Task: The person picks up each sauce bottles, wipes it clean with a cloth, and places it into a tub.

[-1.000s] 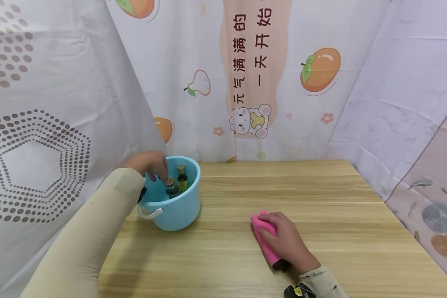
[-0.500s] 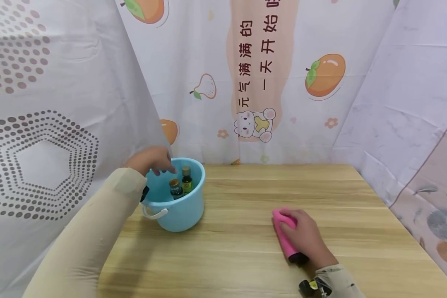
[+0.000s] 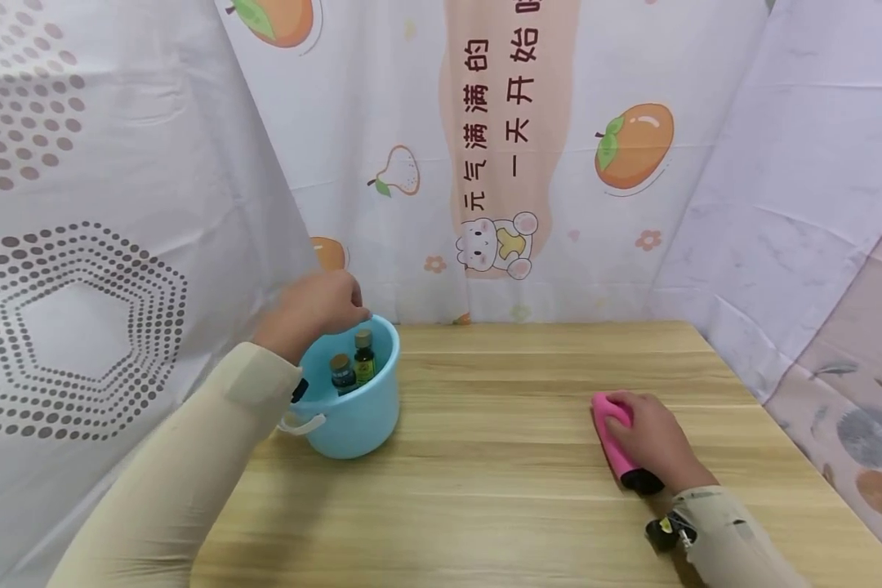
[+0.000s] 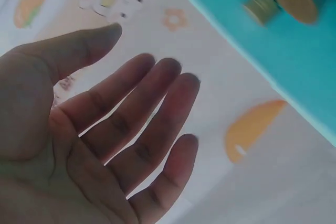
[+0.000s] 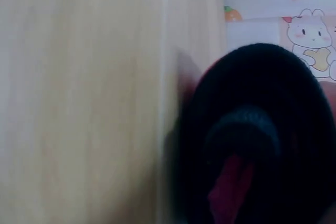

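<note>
My left hand (image 3: 316, 306) is raised over the far left rim of a light blue bucket (image 3: 356, 425). In the left wrist view its fingers (image 4: 121, 121) are spread and relaxed, with nothing in the palm. Inside the bucket stand two small dark glass bottles: a squat jar with a cork-coloured lid (image 3: 343, 374) and a taller bottle with a yellow label (image 3: 364, 359). On the right of the table, my right hand (image 3: 650, 437) grips a long pink thing with a black end (image 3: 617, 445). The right wrist view shows that black rounded end (image 5: 257, 87) close up, with a pink strip in it.
The wooden table (image 3: 470, 490) lies between the bucket and my right hand. A white handle (image 3: 305, 425) hangs on the bucket's near side. Printed curtains (image 3: 412, 106) enclose the table at the back and both sides.
My left hand has risen out of the bucket and moved right, over its rim, leaving the bottles inside. My right hand has slid the pink thing to the right across the table.
</note>
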The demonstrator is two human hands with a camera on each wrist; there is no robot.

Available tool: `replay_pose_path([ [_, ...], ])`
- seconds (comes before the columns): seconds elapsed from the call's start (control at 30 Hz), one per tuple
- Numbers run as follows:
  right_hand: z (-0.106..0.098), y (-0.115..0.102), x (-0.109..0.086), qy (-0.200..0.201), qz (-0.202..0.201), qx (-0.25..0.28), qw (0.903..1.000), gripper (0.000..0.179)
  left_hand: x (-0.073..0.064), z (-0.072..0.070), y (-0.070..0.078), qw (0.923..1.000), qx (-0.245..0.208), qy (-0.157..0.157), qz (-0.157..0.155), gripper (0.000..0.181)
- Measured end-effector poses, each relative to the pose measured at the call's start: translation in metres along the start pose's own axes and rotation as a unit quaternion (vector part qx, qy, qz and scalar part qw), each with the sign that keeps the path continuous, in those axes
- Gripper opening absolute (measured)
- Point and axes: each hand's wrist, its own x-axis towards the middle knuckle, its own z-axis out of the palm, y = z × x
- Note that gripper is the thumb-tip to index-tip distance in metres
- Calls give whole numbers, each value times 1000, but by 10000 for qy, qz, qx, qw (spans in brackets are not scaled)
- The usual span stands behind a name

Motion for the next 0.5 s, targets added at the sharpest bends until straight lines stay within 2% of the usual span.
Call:
replay_pose_path([
  [0.13,-1,0,0,-150,66,-63,9998,42,-9,6,22,9987,153,354,342,26],
  [0.27,-1,-4,-1,-251,144,-205,9994,45,-16,23,41,9928,162,749,918,26],
  [0.37,-5,-11,-1,-73,-50,-415,9991,49,-18,38,52,9853,126,977,1393,25],
  [0.5,-18,-35,6,378,-528,-697,9954,55,-16,56,63,9749,164,1053,1955,31],
])
